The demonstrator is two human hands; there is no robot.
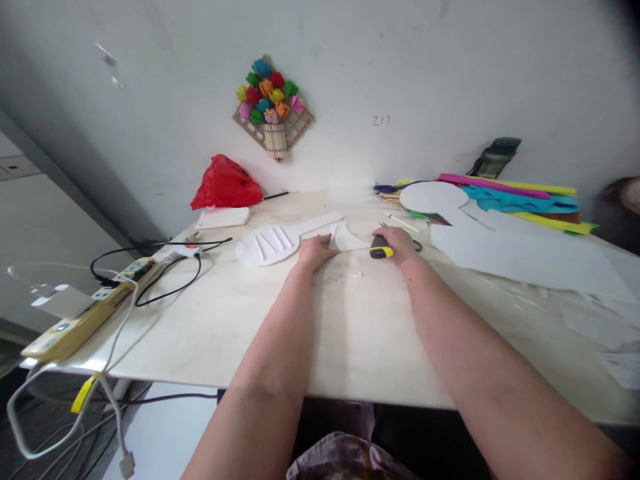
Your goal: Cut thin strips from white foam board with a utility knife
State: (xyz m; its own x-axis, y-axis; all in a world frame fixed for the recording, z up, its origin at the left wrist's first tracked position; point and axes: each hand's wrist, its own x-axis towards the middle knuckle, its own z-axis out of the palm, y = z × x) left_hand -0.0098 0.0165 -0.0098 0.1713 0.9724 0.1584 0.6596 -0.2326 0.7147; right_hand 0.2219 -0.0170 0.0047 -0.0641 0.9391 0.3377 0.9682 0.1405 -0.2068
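My left hand (315, 251) rests on the table with its fingers pressed on a small white foam piece (345, 237). My right hand (399, 243) is closed round a black and yellow utility knife (381, 251), whose end pokes out toward the foam piece. Just left of my left hand lies a white racket-shaped foam cutout (280, 241) with raised strips on it. Tiny white scraps (356, 274) lie on the table between my hands.
A red plastic bag (226, 182) and a white pad (223, 217) sit at the back left. A power strip (85, 313) with cables hangs over the left edge. White sheets (520, 257) and coloured paper (520, 199) cover the right. A paper flower piece (273, 107) hangs on the wall.
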